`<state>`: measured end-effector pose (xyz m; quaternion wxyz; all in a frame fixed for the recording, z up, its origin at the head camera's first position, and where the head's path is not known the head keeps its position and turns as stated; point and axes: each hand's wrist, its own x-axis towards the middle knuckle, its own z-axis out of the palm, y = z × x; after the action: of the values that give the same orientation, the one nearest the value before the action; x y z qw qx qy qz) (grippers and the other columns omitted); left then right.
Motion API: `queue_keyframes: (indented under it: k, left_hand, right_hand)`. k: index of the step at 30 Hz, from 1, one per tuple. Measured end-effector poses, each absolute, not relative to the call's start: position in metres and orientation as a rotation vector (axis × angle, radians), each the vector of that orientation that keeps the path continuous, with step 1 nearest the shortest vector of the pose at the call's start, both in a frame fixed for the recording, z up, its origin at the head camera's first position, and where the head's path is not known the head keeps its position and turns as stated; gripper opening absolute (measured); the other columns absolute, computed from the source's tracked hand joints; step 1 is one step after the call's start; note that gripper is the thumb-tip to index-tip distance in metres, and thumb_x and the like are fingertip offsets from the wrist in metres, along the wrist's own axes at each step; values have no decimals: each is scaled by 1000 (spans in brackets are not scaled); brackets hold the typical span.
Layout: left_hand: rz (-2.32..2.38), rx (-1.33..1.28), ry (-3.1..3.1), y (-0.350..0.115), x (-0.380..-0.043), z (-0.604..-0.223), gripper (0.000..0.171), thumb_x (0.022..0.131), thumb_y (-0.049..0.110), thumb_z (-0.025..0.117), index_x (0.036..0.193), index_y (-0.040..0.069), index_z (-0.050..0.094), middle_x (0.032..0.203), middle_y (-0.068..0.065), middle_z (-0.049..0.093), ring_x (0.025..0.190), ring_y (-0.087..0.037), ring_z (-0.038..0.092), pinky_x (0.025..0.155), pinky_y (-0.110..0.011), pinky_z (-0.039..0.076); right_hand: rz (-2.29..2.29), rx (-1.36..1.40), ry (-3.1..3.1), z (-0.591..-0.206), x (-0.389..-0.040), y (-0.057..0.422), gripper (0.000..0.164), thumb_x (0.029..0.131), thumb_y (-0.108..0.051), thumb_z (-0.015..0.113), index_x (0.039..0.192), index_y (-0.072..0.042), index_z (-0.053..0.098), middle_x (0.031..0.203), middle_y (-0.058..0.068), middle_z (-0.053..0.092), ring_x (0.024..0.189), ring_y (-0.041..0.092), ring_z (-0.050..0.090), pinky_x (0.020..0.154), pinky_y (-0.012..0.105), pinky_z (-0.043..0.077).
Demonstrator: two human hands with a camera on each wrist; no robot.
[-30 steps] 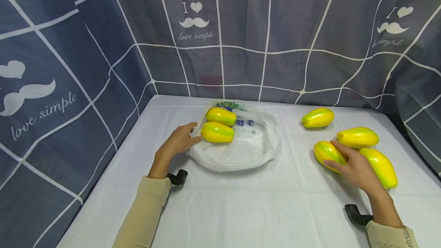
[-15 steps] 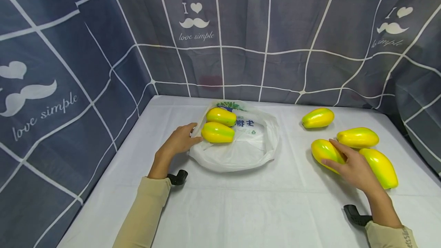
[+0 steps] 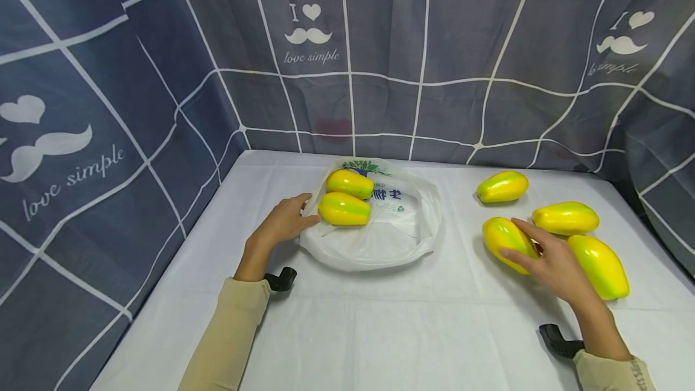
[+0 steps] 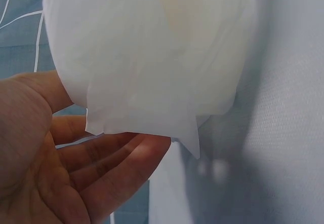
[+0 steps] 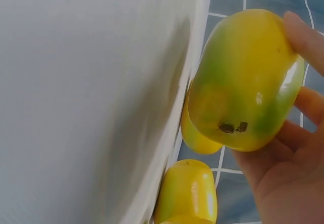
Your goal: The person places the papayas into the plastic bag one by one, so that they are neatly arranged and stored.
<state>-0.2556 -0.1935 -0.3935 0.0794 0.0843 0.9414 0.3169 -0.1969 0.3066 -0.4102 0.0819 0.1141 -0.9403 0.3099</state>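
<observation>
A white plastic bag (image 3: 388, 246) lies spread with its mouth up in the head view, and two yellow-green papayas (image 3: 344, 209) rest inside at its left. My left hand (image 3: 282, 219) holds the bag's left rim, with thumb and fingers apart. In the left wrist view the thin plastic (image 4: 147, 82) covers the thumb tip and some fingertips. On the right, my right hand (image 3: 556, 261) grips another papaya (image 3: 502, 240) from its right side, thumb on the near side. The right wrist view shows that papaya (image 5: 248, 82) close up, its dark-spotted end facing the camera.
More papayas lie on the white-covered table (image 3: 380, 336): one at the back (image 3: 502, 187), one behind the right hand (image 3: 566, 218), one at its right (image 3: 599, 265). A dark grid-patterned cloth (image 3: 380, 35) hangs behind and along the left side.
My right hand has moved slightly left with the papaya, away from the two beside it. The left hand and the bag have stayed in place.
</observation>
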Motion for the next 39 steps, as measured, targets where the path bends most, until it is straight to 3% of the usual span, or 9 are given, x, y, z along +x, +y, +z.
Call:
queue_keyframes:
  k: [2, 6, 9, 12, 17, 24, 39]
  left_hand:
    - [947, 251, 2815, -194, -255, -393, 64, 96, 29, 64, 149, 1, 39, 134, -24, 55, 118, -37, 55, 97, -51, 44]
    - [959, 261, 2814, -193, -255, -392, 63, 96, 28, 64, 148, 1, 40, 132, -23, 57, 115, -36, 56, 95, -50, 46]
    - [967, 257, 2808, -193, -255, -393, 63, 96, 28, 64, 148, 2, 41, 131, -23, 57, 114, -35, 56, 94, -50, 46]
    - [965, 252, 2802, -194, -255, -393, 64, 96, 29, 64, 148, 2, 40, 131, -23, 57, 114, -35, 56, 94, -50, 47]
    - [969, 265, 2805, -195, -256, -393, 63, 96, 29, 64, 148, 1, 40, 130, -22, 58, 113, -34, 57, 94, -49, 47]
    - [978, 270, 2802, -196, -256, -392, 63, 96, 27, 64, 148, 1, 40, 130, -22, 58, 112, -34, 57, 94, -48, 47]
    - [950, 280, 2807, -195, -257, -391, 63, 97, 27, 63, 147, -1, 40, 131, -24, 57, 114, -36, 56, 95, -50, 46]
  right_hand:
    - [914, 354, -2799, -411, -197, 304, 73, 87, -34, 77, 143, 2, 47, 139, 35, 45, 121, 54, 43, 89, 66, 39]
    - [893, 404, -2785, -412, -199, 300, 72, 85, -31, 79, 142, 1, 49, 135, 30, 51, 114, 45, 51, 85, 47, 43]
    - [912, 444, -2779, -413, -201, 297, 72, 85, -29, 79, 143, 1, 48, 135, 28, 53, 111, 41, 51, 84, 33, 40]
    - [930, 447, -2770, -412, -201, 294, 72, 86, -29, 79, 143, 1, 47, 135, 27, 53, 113, 40, 50, 86, 26, 36]
    - [961, 415, -2755, -407, -201, 287, 72, 86, -30, 78, 142, 2, 46, 134, 27, 52, 116, 41, 49, 95, 29, 34]
    - [978, 430, -2703, -402, -201, 276, 64, 86, -27, 79, 135, 1, 50, 126, 23, 57, 107, 35, 52, 83, 15, 31]
    - [914, 609, -2583, -392, -204, 254, 62, 81, -19, 83, 132, 3, 57, 125, 22, 61, 109, 37, 56, 89, 8, 29]
